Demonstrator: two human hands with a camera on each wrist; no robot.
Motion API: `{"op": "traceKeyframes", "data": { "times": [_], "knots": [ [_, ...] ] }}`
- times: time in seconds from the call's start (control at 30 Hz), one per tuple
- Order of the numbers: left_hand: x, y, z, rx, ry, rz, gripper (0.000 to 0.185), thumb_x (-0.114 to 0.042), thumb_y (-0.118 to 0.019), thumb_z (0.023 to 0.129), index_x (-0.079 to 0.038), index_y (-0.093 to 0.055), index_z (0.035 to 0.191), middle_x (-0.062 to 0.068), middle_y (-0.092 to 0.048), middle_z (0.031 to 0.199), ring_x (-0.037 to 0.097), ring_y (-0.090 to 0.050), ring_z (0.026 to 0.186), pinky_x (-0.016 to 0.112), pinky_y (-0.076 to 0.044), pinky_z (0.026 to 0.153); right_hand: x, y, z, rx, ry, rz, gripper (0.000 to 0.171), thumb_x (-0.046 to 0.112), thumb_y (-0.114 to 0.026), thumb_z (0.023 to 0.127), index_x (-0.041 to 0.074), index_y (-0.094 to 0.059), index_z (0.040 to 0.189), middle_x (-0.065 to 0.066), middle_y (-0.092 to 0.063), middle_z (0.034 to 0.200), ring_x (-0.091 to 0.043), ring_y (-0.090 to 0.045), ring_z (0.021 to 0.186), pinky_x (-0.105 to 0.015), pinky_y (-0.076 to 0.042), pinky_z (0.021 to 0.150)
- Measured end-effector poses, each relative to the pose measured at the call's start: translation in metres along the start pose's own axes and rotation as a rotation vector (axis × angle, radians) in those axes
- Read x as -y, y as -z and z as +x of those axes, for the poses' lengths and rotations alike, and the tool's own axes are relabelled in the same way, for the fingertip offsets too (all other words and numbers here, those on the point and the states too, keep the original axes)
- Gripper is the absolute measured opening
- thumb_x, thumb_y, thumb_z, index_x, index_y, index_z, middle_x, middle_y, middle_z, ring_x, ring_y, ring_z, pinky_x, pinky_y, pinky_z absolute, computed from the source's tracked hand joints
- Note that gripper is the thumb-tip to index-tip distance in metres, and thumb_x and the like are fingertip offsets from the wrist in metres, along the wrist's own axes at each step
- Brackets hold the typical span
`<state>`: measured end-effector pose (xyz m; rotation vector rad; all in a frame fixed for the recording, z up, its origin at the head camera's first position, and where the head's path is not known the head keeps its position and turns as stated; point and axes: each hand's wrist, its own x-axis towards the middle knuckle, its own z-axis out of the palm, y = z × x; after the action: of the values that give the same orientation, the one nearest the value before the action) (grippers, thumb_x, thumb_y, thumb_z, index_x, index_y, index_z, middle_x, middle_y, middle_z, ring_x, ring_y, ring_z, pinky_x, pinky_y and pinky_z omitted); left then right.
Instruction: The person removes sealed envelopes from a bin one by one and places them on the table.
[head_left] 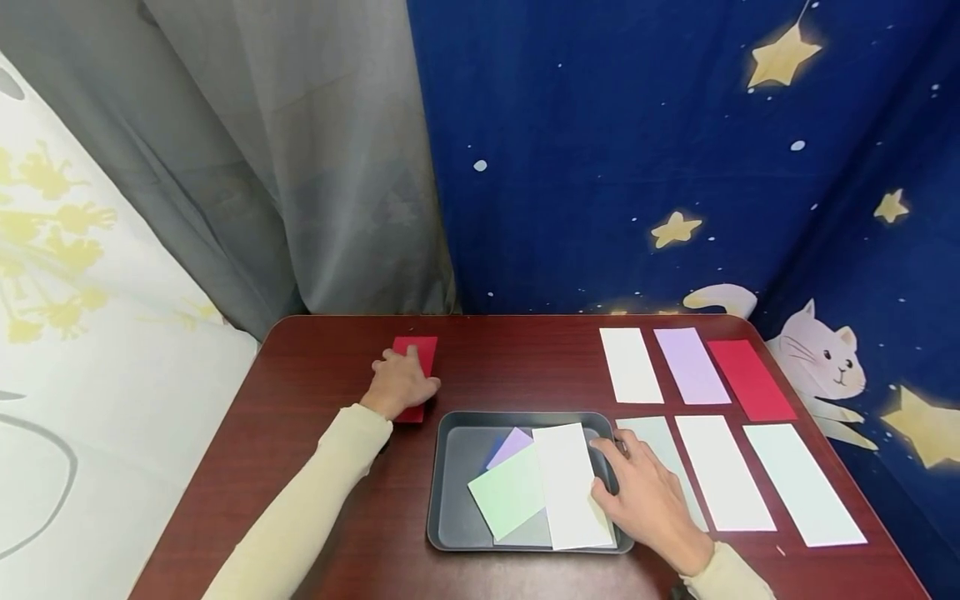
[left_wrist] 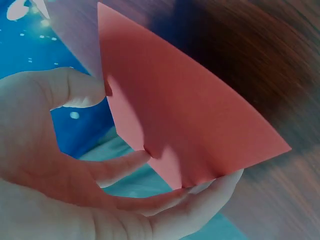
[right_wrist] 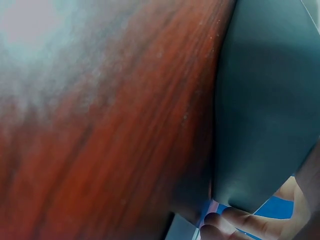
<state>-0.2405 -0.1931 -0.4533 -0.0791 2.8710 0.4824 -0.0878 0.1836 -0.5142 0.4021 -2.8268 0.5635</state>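
My left hand [head_left: 400, 385] reaches over a red card [head_left: 422, 348] at the back left of the table. In the left wrist view, the thumb is at one long edge of that card [left_wrist: 170, 95] and the fingertips are at the opposite edge. My right hand [head_left: 648, 493] has thumb and index finger apart over the right rim of a dark grey tray [head_left: 453, 467]. Just left of those fingertips, a white card [head_left: 566, 483] lies uppermost in the tray. A light green card [head_left: 510, 493] and a purple card [head_left: 511, 447] show partly beside it.
On the right, cards lie in two rows: white [head_left: 632, 365], lilac [head_left: 692, 365] and red [head_left: 752, 380] at the back, pale [head_left: 652, 435], white [head_left: 725, 472] and pale green [head_left: 805, 483] in front. The right hand overlaps the front-left one. Curtains hang behind the table.
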Motion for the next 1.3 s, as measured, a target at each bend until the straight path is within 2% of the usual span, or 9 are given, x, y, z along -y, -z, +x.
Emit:
{"op": "traceKeyframes", "data": {
  "times": [0.4,0.77,0.97,1.13,1.3],
  "knots": [
    [0.002,-0.015,0.014,-0.028,0.108,0.073,0.077,-0.031,-0.073,0.093,0.008,-0.043,0.153,0.043,-0.042,0.138,0.056,-0.05,0.123,0.068,-0.057,0.089,0.002,-0.001,0.001,0.005,-0.005,0.002,0.046,0.022,-0.077,0.087,0.015,-0.076,0.132,-0.019,-0.065,0.133,-0.034,-0.068,0.105,-0.04,-0.053,0.052],
    [-0.002,-0.019,0.017,-0.043,0.139,0.122,0.073,-0.032,-0.072,0.093,0.008,-0.046,0.148,0.046,-0.042,0.141,0.059,-0.049,0.124,0.07,-0.056,0.088,0.003,-0.002,0.001,-0.002,-0.006,0.007,0.045,0.021,-0.077,0.087,0.015,-0.076,0.132,-0.018,-0.065,0.133,-0.033,-0.067,0.104,-0.04,-0.053,0.053],
    [0.0,-0.019,0.018,-0.024,0.149,0.123,0.075,-0.033,-0.072,0.094,0.008,-0.045,0.151,0.045,-0.042,0.142,0.059,-0.048,0.126,0.07,-0.057,0.089,0.002,-0.002,0.0,-0.009,-0.006,0.006,0.046,0.021,-0.077,0.086,0.015,-0.076,0.131,-0.018,-0.066,0.132,-0.032,-0.067,0.103,-0.04,-0.052,0.052],
    [0.0,-0.015,0.012,-0.031,0.119,0.101,0.076,-0.032,-0.072,0.094,0.008,-0.044,0.153,0.044,-0.042,0.14,0.058,-0.048,0.126,0.069,-0.057,0.09,0.002,-0.002,0.0,-0.014,-0.004,0.007,0.046,0.021,-0.077,0.086,0.015,-0.076,0.132,-0.018,-0.066,0.132,-0.033,-0.067,0.102,-0.039,-0.051,0.052],
    [-0.009,-0.011,-0.002,-0.078,0.018,0.084,0.075,-0.03,-0.075,0.092,0.008,-0.046,0.15,0.041,-0.045,0.136,0.057,-0.05,0.122,0.069,-0.058,0.09,0.001,-0.001,0.0,-0.008,-0.01,0.007,0.046,0.021,-0.077,0.086,0.015,-0.076,0.131,-0.018,-0.066,0.132,-0.033,-0.067,0.103,-0.04,-0.052,0.052]
  ]
}}
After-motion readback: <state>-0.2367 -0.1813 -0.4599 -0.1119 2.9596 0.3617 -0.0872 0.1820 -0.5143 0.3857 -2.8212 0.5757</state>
